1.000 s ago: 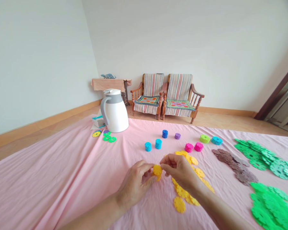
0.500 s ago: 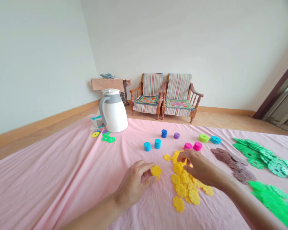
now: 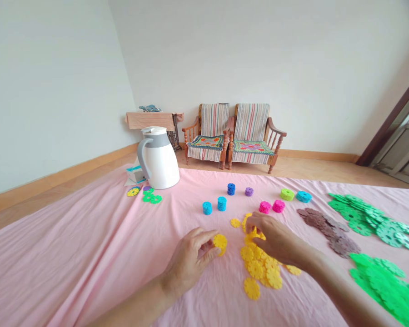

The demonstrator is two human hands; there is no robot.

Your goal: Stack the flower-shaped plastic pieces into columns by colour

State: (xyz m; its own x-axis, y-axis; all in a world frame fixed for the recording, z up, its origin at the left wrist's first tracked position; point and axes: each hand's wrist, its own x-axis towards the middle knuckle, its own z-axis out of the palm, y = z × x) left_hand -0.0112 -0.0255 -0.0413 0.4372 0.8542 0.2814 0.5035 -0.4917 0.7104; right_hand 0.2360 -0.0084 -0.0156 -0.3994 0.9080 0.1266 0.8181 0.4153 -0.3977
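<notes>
On pink cloth (image 3: 88, 259), toothed yellow plastic discs (image 3: 256, 269)

Left hand (image 3: 189, 261): disc stack (image 3: 220, 243) pinched at fingertips. Right hand (image 3: 276, 238): on top of loose disc pile (image 3: 259, 268). Right of it, further loose discs (image 3: 330, 234). Ahead of both hands, small stacks (image 3: 221, 203) on bedsheet (image 3: 71, 240). Further ahead and left, jug (image 3: 158, 159) on sheet; behind it, two armchairs (image 3: 213, 136) on floor (image 3: 293, 175).
</notes>
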